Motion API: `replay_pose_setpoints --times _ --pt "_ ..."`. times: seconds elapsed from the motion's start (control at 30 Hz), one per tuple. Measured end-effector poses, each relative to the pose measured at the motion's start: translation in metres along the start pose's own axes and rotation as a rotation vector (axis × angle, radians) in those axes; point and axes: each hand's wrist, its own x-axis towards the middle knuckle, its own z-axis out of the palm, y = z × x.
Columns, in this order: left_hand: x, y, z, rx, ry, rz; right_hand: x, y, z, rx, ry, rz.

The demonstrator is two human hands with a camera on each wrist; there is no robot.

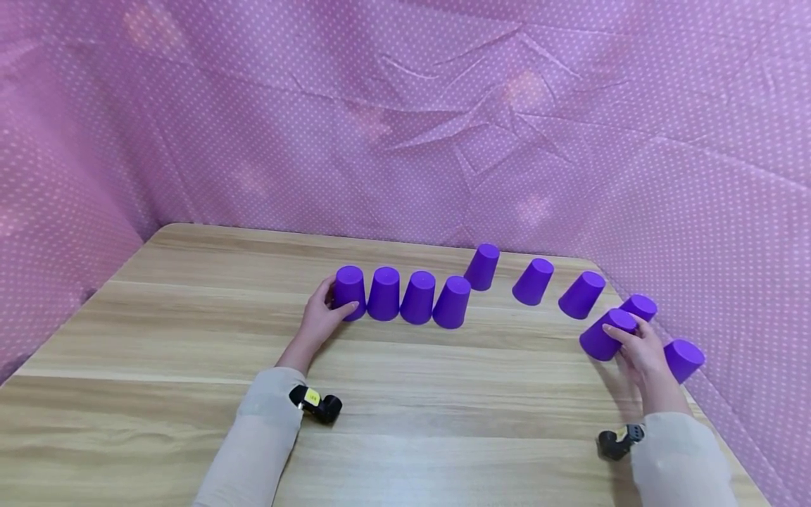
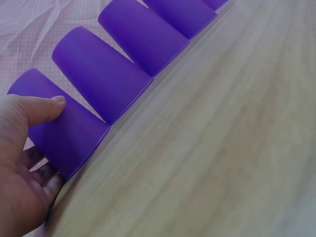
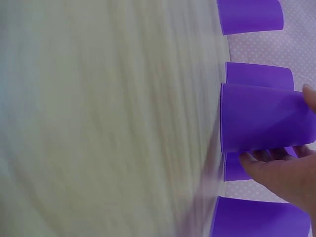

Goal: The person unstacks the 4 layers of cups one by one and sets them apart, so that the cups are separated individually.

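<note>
A pink, white-dotted cloth [image 1: 355,134] hangs behind the wooden table [image 1: 456,408] and along both its sides. The table's back edge runs under the cloth and its right edge slants toward the viewer; wood stretches in front of the row of cups and between the two forearms. Pale sleeves [image 1: 253,443] cover those forearms.

The left hand [image 1: 319,317] grips the leftmost cup [image 1: 348,287], thumb on the near side and fingers round the outer side. The right hand [image 1: 648,355] holds another cup [image 1: 598,339] near the right edge; whether its rim meets the wood I cannot tell.

All ten purple cups point mouth-down, narrow closed ends up, long axes roughly upright. The leftmost heads a straight row with the second cup [image 1: 383,296], third cup [image 1: 417,299] and fourth cup [image 1: 451,304], rims touching or nearly so. Three back cups [image 1: 533,283] stand well apart from each other near the back edge. Two right-edge cups [image 1: 686,359] stand partly hidden behind the right hand and its cup.

Small black wrist cameras [image 1: 329,408] sit at the cuffs.
</note>
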Motion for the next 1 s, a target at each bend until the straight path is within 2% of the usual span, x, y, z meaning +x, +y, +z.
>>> replay_pose_setpoints --times 0.2,0.3,0.4,0.47,0.57,0.67,0.73,0.8,0.9,1.0 --pt "0.000 0.000 0.000 0.005 -0.003 -0.003 0.002 -0.006 0.002 0.015 -0.012 -0.011" --pt "-0.001 0.000 0.000 0.001 -0.004 0.001 0.013 -0.002 -0.005 -0.012 -0.012 -0.008" --pt "-0.001 0.000 0.000 -0.001 -0.002 -0.004 0.031 0.009 -0.018 0.005 0.004 -0.044" --pt "-0.001 0.001 0.000 0.001 -0.001 -0.012 0.034 0.008 -0.021 -0.032 -0.012 -0.075" --pt "0.000 0.000 0.000 0.005 0.006 -0.020 0.028 -0.003 -0.015 -0.019 -0.045 -0.103" --pt "0.000 0.000 -0.001 0.011 0.011 -0.023 0.013 -0.025 -0.001 -0.046 -0.040 -0.069" --pt "0.000 0.000 -0.001 0.011 0.010 -0.027 0.014 -0.032 0.001 -0.063 -0.018 -0.033" --pt "0.000 0.000 -0.001 0.009 0.006 -0.031 0.027 -0.026 -0.008 -0.109 0.012 -0.029" --pt "0.000 0.000 -0.001 0.006 0.001 -0.031 0.072 0.005 -0.044 -0.102 0.008 -0.107" --pt "-0.003 0.006 -0.001 -0.004 0.004 -0.024 0.076 0.003 -0.045 -0.079 0.002 -0.133"
